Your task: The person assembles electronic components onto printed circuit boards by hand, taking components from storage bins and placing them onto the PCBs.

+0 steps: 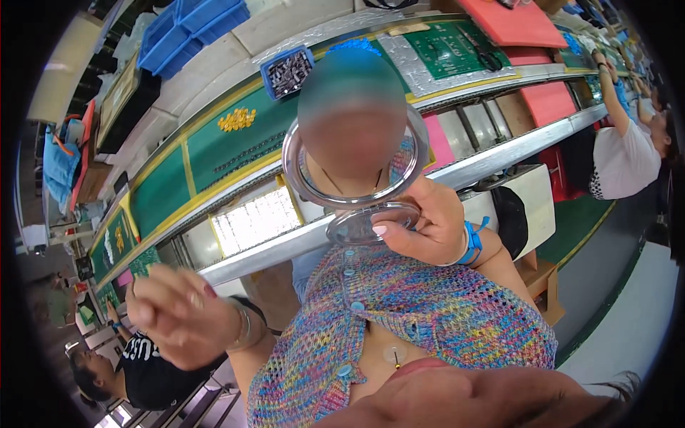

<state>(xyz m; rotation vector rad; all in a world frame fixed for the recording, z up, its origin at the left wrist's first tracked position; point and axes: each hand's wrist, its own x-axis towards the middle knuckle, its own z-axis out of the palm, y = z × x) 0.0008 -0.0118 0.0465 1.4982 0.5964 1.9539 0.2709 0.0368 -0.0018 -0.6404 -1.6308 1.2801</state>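
Compact mirror (357, 199) already open, not folded shut: right hand's (432, 225) grip clasps it; left of the mirror, left hand (182, 314) curls, contents unclear.

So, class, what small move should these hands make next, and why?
Perhaps bring the left hand over to steady the round mirror: that hand, though blurred, seems free and apart from it, while the right hand alone holds it open, gripping its lower half.

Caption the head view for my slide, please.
Right hand holding an open compact mirror before a green-topped workbench, left hand raised, blurred.
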